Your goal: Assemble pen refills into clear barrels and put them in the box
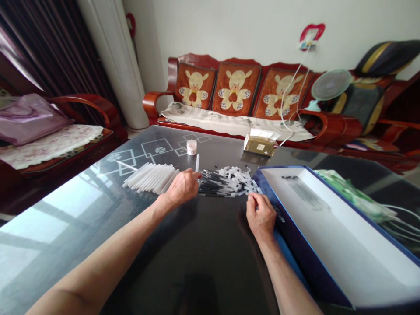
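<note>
My left hand point(183, 187) is closed around a white pen barrel point(197, 162), which stands nearly upright from its fingers. To its left lies a row of similar white pen barrels point(151, 177). Dark pen refills point(215, 186) are heaped just right of that hand, and small white caps point(238, 177) lie scattered at their right end. My right hand point(261, 213) is closed beside the caps, next to the blue box; whatever its fingers hold is too small or hidden to name.
The blue box point(328, 245) with a white inside takes up the right of the dark table point(197, 249); several finished-looking pens point(305, 192) lie in it. A small round tub point(191, 147) and a tissue pack point(260, 144) stand farther back. Green plastic packaging point(357, 197) lies beyond the box.
</note>
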Motion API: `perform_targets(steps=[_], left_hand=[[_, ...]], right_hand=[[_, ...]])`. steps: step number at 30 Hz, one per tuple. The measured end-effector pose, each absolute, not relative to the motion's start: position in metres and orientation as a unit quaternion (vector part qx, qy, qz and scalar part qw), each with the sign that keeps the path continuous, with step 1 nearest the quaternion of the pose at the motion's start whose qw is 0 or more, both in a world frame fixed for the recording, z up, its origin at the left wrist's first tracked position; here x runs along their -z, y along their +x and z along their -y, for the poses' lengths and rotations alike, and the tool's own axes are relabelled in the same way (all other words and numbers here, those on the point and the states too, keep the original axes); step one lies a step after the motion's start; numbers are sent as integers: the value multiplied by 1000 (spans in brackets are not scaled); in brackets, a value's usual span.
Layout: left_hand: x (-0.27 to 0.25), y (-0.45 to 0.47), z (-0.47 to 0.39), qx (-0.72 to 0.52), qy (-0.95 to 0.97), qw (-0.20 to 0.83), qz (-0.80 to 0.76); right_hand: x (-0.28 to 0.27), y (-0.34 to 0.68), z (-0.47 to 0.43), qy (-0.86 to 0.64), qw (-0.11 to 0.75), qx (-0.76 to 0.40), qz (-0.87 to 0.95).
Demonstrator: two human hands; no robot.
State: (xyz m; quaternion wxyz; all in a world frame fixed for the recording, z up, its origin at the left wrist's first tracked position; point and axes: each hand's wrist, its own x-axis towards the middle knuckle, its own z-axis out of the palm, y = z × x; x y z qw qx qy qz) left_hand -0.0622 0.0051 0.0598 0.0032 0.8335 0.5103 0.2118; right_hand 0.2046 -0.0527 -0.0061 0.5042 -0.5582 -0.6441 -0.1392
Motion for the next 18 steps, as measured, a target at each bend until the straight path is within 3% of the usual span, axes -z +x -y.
perform_targets(steps=[6, 14, 18], left_hand=[[-29, -38, -14, -246, 853, -30, -460], [-16, -32, -17, -271, 832, -157, -458], [-21, -35, -19, -299, 822, -196, -444]], right_hand=[[6, 204, 52, -555, 480, 121, 668], [-1, 186, 57, -559, 269, 97, 779], [-1, 181, 57, -572, 251, 97, 775]])
